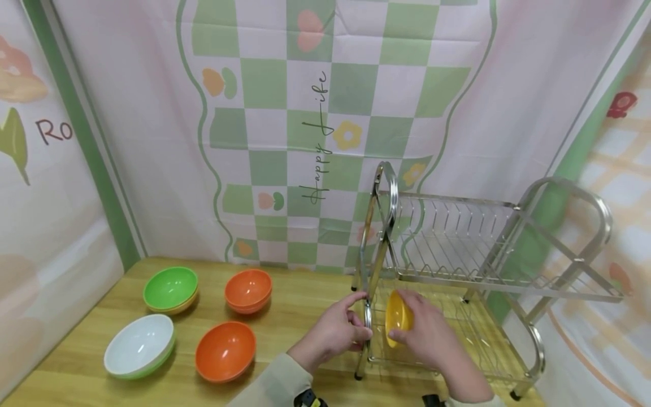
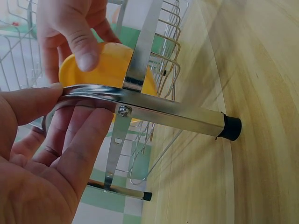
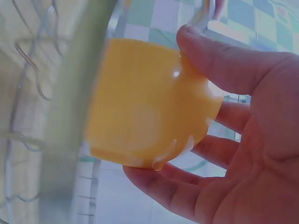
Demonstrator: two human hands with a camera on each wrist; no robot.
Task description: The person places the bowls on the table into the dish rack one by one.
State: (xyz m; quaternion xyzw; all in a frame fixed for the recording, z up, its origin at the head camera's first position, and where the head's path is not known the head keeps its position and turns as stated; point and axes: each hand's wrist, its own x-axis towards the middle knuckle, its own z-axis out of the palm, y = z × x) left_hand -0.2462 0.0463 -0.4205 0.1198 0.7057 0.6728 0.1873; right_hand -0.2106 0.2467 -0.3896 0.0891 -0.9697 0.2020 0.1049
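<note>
Filling the space behind everything hung a checked fabric backdrop (image 1: 307,130) reading "Happy Life". Below it spread the wood-grain table (image 1: 292,311), and toward its right end stood a two-tier chrome dish rack (image 1: 458,281). Over on the left I saw a white-lined bowl (image 1: 139,345) with a pale green outside, an orange bowl (image 1: 226,351) beside it, a green bowl (image 1: 171,286) resting on a yellowish one (image 1: 184,306), and farther back some smaller orange bowls (image 1: 248,289) that looked nested. The person's left hand (image 1: 337,329) had thumb and fingers curled round the rack's left upright. The right hand (image 1: 429,328) was clamped on a small yellow bowl (image 1: 399,316), tipped on its side below the upper tier, its opening toward that upright; whether it touched the lower wires I couldn't tell
</note>
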